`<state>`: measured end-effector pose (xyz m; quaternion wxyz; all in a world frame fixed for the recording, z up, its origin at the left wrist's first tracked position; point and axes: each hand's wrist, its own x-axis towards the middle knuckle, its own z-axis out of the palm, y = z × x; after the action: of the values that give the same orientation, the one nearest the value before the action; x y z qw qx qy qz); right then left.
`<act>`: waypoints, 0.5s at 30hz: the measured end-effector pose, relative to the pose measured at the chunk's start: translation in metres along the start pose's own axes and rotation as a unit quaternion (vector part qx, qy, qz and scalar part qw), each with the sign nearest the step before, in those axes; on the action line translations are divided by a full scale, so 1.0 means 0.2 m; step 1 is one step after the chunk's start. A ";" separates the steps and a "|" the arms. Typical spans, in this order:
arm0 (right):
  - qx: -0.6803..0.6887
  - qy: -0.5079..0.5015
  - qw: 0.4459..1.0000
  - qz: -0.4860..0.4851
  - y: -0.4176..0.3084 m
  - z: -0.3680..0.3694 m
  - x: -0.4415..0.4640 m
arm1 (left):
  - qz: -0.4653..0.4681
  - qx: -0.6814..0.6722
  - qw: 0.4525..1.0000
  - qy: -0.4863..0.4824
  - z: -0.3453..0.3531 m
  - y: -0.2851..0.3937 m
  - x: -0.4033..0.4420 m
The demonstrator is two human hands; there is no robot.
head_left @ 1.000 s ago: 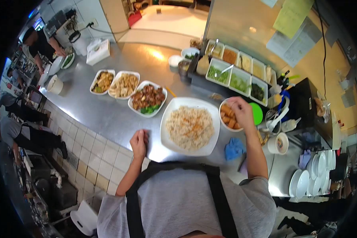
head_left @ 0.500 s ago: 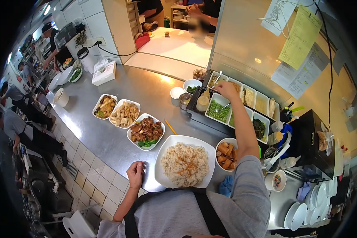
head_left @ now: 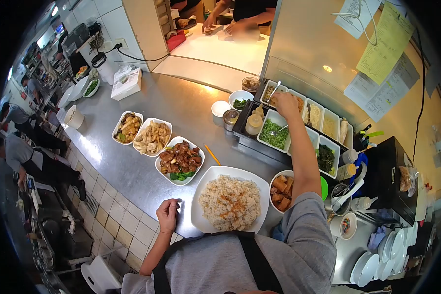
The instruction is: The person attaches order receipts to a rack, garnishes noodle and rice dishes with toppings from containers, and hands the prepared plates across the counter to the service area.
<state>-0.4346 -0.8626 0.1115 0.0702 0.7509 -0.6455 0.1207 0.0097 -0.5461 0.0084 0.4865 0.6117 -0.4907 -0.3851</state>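
Note:
My right hand [head_left: 287,104] reaches over the rack of topping trays, at the back row beside the tray of orange-brown topping [head_left: 299,103]; its fingertips are partly hidden. Below that arm lies a tray of chopped greens [head_left: 274,134] with a spoon. My left hand [head_left: 168,214] hangs at the counter's front edge with curled fingers, and what they hold, if anything, is too small to name. Between my arms stands a white square dish of rice [head_left: 230,203] with orange crumbs on top. To its right is a bowl of fried brown pieces [head_left: 281,191].
Dishes of glazed meat [head_left: 180,160], pale strips [head_left: 153,137] and mixed food [head_left: 128,128] stand left of the rice. Near them lies an orange pencil-like stick [head_left: 212,154]. White plates [head_left: 364,267] are stacked lower right. Other people work at far left and behind the pass window.
My right hand has gone from the bowl of fried pieces up to the back row of topping trays. My left hand stays near the counter edge. The camera view has shifted.

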 end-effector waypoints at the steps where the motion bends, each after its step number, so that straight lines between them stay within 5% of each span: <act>1: 0.014 0.026 1.000 -0.009 0.03 0.00 0.00 | 0.005 0.001 1.000 0.001 0.00 0.00 0.01; 5: 0.038 0.069 0.980 -0.185 0.05 0.06 -0.10 | 0.001 -0.007 1.000 0.006 0.01 -0.01 0.01; 8: -0.117 0.047 0.991 -0.053 0.06 0.04 -0.13 | -0.002 0.022 1.000 0.001 0.00 0.01 -0.01; 15: -0.060 -0.130 0.989 -0.033 0.04 0.10 0.04 | 0.006 0.012 1.000 0.017 0.00 -0.05 0.00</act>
<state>-0.4402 -0.8765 0.0931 0.0347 0.7754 -0.6302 -0.0190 0.0127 -0.5450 -0.0012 0.4899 0.6207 -0.4910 -0.3657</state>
